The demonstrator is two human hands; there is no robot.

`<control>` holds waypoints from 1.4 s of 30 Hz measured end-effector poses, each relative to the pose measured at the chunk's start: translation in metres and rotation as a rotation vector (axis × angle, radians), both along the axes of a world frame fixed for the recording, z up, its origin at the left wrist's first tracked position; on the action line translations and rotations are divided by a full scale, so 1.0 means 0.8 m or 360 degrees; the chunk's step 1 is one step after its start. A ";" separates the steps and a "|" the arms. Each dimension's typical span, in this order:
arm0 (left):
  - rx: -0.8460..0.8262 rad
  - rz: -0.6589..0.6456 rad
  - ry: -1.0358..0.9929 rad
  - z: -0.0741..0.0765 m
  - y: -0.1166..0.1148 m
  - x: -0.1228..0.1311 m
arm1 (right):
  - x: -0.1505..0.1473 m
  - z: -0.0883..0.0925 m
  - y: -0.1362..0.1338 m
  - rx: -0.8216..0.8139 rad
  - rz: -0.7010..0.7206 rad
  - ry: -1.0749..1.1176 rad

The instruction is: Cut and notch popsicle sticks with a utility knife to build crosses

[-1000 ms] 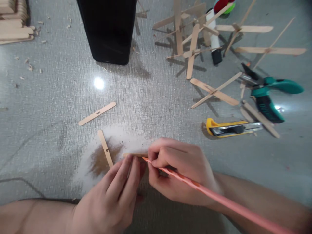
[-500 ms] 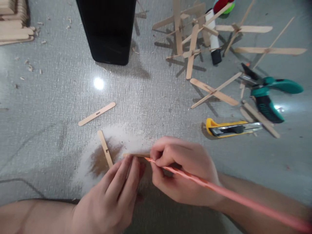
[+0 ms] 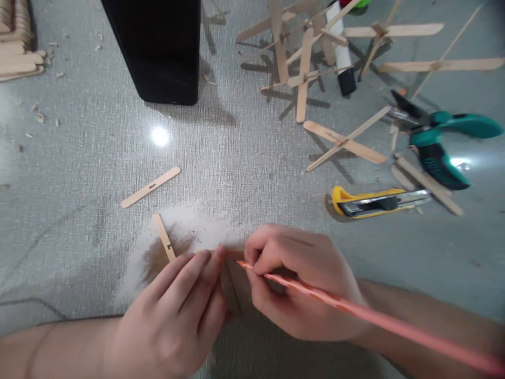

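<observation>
One pink pencil [image 3: 327,299], one craft stick [image 3: 235,253], at close quarters

My right hand [image 3: 305,281] pinches the pencil near its sharpened point, just beside the craft stick; whether the two touch is hard to tell from above. Fingers bunched together, my left hand [image 3: 173,316] holds the craft stick at the near side of the textured gray table [image 3: 244,184], covering much of it. Next to my left fingers, a notched stick [image 3: 161,231] lies across a pale patch [image 3: 199,217], with a slotted stick [image 3: 150,187] farther out. To the right, a yellow box cutter [image 3: 366,205] lies near teal-handled pliers [image 3: 428,138] and a pair of crossed sticks [image 3: 342,141]. Beyond are a black smartphone [image 3: 163,52] and, far left, stacked craft sticks [image 3: 16,67].
</observation>
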State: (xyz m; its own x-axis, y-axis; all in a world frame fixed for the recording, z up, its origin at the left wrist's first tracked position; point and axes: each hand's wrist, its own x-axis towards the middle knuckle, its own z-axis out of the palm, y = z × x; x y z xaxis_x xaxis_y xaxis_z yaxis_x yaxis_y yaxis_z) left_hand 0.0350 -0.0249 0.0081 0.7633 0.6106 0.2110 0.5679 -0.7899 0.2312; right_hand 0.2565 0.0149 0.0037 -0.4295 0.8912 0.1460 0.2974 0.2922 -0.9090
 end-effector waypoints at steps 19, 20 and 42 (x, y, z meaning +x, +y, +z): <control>-0.0195 -0.0007 -0.0077 0.008 0.008 -0.006 | 0.003 -0.002 0.000 0.0048 0.0030 -0.0029; -0.0204 -0.0005 -0.0082 0.008 0.008 -0.006 | 0.003 -0.002 0.000 0.0049 0.0032 -0.0026; -0.0249 0.0020 -0.0108 0.008 0.009 -0.008 | -0.005 -0.005 -0.007 0.0129 -0.0007 -0.0134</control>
